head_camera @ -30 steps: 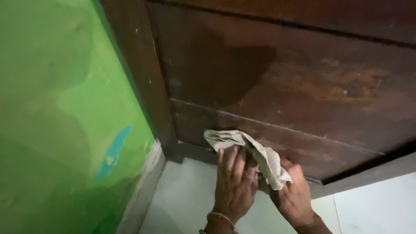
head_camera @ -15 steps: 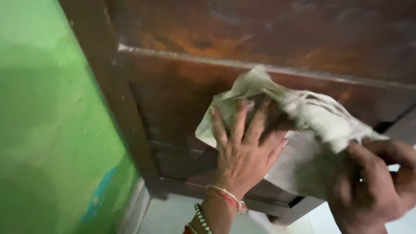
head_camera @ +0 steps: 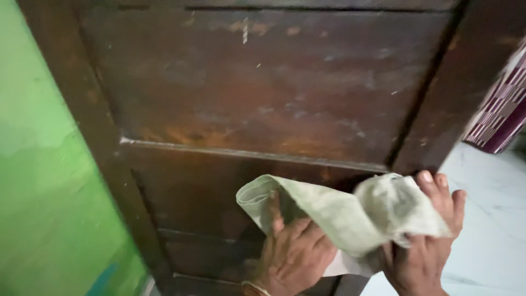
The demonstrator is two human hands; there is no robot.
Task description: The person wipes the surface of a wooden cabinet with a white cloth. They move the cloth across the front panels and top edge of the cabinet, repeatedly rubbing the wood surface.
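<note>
Your left hand (head_camera: 293,257) reaches up with fingers bunched under the crumpled pale green cloth (head_camera: 339,211), pressing it against the dark brown wooden panelled door (head_camera: 263,93). Your right hand (head_camera: 424,246) points its fingers up, gripping the cloth's other end, which drapes over your knuckles near the door's edge.

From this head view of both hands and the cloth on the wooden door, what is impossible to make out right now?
- Left hand: the pale crumpled cloth covers part of its fingers; the bottom edge cuts off the wrist.
- Right hand: the cloth hides the palm side, so the grip is unclear.
- Dark brown panelled wooden door: the top is cut off by the frame, and the part behind the cloth is hidden.
- Maroon checked fabric: cropped at the right edge, so what it is stays unclear.
</note>
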